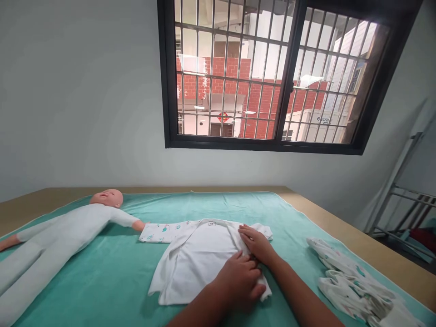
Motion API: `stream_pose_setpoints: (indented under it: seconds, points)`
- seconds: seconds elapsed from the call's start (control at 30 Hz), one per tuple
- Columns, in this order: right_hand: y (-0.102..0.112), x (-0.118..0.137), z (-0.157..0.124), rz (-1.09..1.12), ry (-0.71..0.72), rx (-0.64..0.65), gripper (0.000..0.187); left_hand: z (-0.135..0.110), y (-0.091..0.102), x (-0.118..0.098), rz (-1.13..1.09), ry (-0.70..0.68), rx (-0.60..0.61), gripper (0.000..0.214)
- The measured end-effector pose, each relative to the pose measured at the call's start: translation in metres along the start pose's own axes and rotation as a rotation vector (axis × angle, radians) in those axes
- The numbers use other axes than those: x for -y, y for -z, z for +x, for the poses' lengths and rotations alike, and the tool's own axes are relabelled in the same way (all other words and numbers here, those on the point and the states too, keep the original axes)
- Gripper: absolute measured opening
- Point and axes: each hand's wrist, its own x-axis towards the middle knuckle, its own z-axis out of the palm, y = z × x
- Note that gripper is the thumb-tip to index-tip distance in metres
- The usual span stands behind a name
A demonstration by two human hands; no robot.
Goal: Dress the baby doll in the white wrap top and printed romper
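Note:
A small white baby shirt [204, 254] lies spread on the green sheet with its front flaps parted. Its left sleeve, printed with small green and pink figures, stretches out flat toward the doll's hand. My right hand [257, 245] rests over the shirt's right shoulder and flap, fingers extended on the cloth. Just below it, my left hand [238, 277] is at the right front edge, its fingers curled on the fabric. The two hands overlap partly in view, and the right sleeve shows only in part behind my right hand.
A baby doll [75, 227] in a white body lies on its back at the left. Crumpled printed baby clothes [361, 286] lie at the right. The green sheet [119, 272] covers a wooden surface against the wall, under a barred window [231, 143]. A metal frame [391, 181] stands far right.

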Motion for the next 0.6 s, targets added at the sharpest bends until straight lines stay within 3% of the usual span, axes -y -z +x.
stream_pose_setpoints:
  seconds: [0.2, 0.33, 0.43, 0.5, 0.6]
  points:
    - [0.005, -0.012, 0.0, -0.235, 0.023, 0.093, 0.042, 0.001, -0.002, -0.021, -0.191, -0.088, 0.087, 0.03]
    - [0.005, -0.006, -0.001, -0.339, -0.028, 0.126, 0.042, 0.006, 0.014, -0.027, -0.673, 0.085, 0.132, 0.038]
    - [0.006, -0.003, -0.002, -0.377, -0.095, 0.092, 0.04, 0.008, 0.031, -0.001, -0.798, 0.391, 0.011, 0.044]
    - [0.006, -0.003, -0.002, -0.375, -0.125, 0.051, 0.039, 0.003, 0.041, 0.029, -0.541, 0.606, -0.191, 0.035]
    - [0.004, -0.007, 0.0, -0.33, -0.145, 0.014, 0.037, -0.014, 0.047, 0.077, -0.351, 0.795, -0.323, 0.036]
